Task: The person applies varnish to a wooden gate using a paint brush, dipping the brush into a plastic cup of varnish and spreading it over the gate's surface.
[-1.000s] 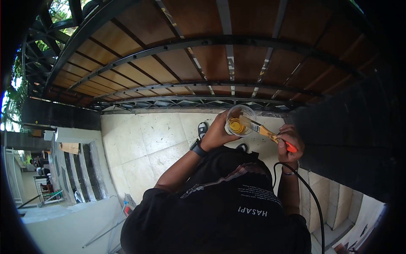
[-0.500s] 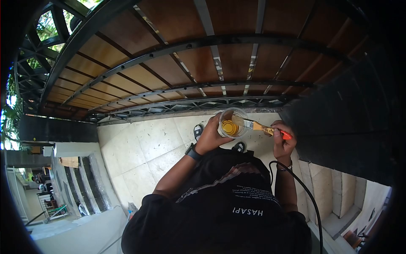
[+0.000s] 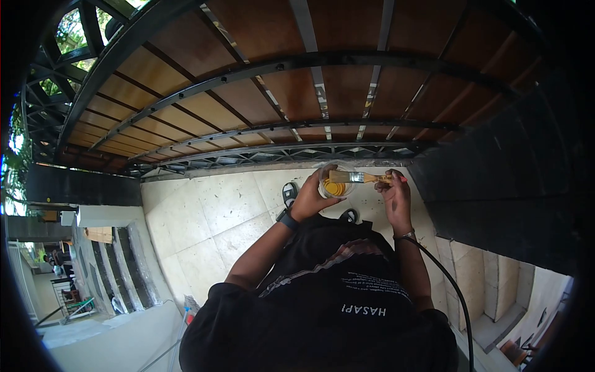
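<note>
A clear plastic cup [image 3: 349,190] with amber liquid in its bottom is held by my left hand [image 3: 308,199], whose fingers wrap round its side. My right hand [image 3: 395,197] grips the wooden handle of a paintbrush [image 3: 367,178]. The brush lies nearly level, with its pale bristles over the cup's mouth. Whether the bristles touch the cup's rim or wall, I cannot tell.
A gate of brown wooden slats [image 3: 288,93] in a black metal frame rises in front. Beneath is a pale tiled floor [image 3: 217,211]. A dark panel [image 3: 496,173] stands at the right, and a black cable [image 3: 455,282] runs past my right wrist.
The brush has turned from a slant to nearly level, with its bristles shifted left over the cup. My right hand has moved a little left and up, its fingers now higher on the handle.
</note>
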{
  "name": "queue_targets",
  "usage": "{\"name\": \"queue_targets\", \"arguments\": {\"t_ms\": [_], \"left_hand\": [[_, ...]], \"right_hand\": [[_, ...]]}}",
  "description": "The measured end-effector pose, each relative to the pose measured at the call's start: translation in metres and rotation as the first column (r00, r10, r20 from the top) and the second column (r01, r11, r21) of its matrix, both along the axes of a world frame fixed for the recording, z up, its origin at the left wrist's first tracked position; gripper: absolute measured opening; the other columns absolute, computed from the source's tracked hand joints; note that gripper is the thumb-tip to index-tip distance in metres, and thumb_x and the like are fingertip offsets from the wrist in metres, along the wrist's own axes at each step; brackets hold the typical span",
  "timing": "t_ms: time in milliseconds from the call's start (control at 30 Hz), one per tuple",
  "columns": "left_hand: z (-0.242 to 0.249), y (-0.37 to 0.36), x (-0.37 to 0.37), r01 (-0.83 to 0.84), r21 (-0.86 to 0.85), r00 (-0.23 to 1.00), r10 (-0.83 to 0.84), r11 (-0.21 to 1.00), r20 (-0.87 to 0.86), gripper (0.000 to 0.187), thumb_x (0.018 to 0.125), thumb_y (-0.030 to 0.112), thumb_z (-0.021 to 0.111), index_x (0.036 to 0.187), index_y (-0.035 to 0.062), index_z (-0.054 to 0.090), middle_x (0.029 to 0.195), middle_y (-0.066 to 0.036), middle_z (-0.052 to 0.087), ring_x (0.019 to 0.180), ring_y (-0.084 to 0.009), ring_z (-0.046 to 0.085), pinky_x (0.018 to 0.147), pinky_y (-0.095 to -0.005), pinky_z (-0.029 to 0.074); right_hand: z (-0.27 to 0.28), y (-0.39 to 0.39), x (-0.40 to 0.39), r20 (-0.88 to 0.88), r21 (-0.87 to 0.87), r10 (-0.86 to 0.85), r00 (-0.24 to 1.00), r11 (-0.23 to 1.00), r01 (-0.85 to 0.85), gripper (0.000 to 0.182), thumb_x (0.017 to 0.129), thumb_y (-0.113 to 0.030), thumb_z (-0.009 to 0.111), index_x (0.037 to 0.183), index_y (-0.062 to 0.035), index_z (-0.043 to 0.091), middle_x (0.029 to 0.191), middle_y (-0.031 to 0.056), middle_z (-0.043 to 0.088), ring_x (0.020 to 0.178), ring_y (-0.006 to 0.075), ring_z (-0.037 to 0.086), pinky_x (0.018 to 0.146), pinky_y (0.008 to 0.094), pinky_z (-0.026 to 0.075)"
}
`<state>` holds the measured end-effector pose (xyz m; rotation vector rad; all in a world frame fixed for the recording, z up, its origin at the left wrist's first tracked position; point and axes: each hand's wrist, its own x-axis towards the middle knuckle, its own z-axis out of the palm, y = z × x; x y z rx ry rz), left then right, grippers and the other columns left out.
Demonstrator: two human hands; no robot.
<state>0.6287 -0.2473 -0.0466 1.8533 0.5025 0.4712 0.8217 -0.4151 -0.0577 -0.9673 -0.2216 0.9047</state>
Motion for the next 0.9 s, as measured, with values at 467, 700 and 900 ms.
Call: {"name": "queue_targets", "arguments": {"t_ms": [467,700,900], "left_hand": [[-0.018,0.008,-0.002,-0.01,0.024,0.999,0.009,1.0,0.036,0.089,0.07,0.011,0.089,0.144,-0.0003,0.04,0.14,-0.016,0.053,0.13,-0.0251,0.052,0.11,-0.0373,0.042],[-0.022,0.011,-0.005,-0.054,0.027,0.997,0.052,0.998,0.053,0.084,0.068,0.014,0.087,0.139,0.0015,0.046,0.134,-0.019,0.057,0.125,-0.0327,0.055,0.108,-0.0394,0.042],[-0.024,0.008,-0.008,-0.014,0.05,1.0,0.014,0.999,0.001,0.084,0.066,0.013,0.086,0.138,0.0011,0.047,0.13,-0.019,0.06,0.121,-0.0346,0.058,0.105,-0.0409,0.044]], "right_hand": [[0.008,0.004,0.003,0.044,0.081,-0.06,0.997,0.995,0.056,0.023,0.103,-0.024,0.054,0.112,-0.0035,0.058,0.1,0.0074,0.062,0.08,0.0191,0.064,0.075,0.0346,0.047],[0.019,0.003,-0.003,0.308,-0.037,-0.043,0.95,0.998,0.058,0.024,0.104,-0.021,0.051,0.113,0.001,0.058,0.098,0.0086,0.064,0.08,0.0197,0.066,0.076,0.035,0.051],[0.027,-0.012,-0.006,0.533,-0.127,0.07,0.843,0.992,-0.002,0.021,0.103,-0.015,0.053,0.111,0.0035,0.058,0.094,0.0092,0.066,0.083,0.0165,0.067,0.078,0.0311,0.053]]}}
